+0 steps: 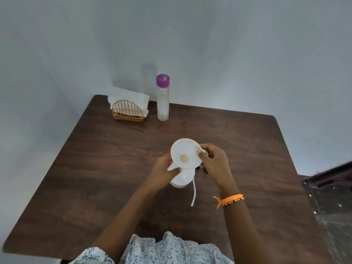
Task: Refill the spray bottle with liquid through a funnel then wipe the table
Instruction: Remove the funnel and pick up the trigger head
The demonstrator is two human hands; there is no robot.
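The white funnel [185, 154] sits over the mouth of the spray bottle [181, 179] near the table's [95, 168] middle; the left hand [162, 173] grips the bottle, and the right hand [213, 161] pinches the funnel's rim at three o'clock. To do it well, I'd seat the spout straight down and hold the bottle steady before pouring. I count one funnel, one spray bottle, one loose dip tube [194, 193], one purple-capped bottle [162, 98] at twelve o'clock and one napkin holder [128, 111] at eleven.

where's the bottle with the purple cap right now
In the head view, the bottle with the purple cap stands upright at the far edge of the table, left of centre, just right of the napkin holder.
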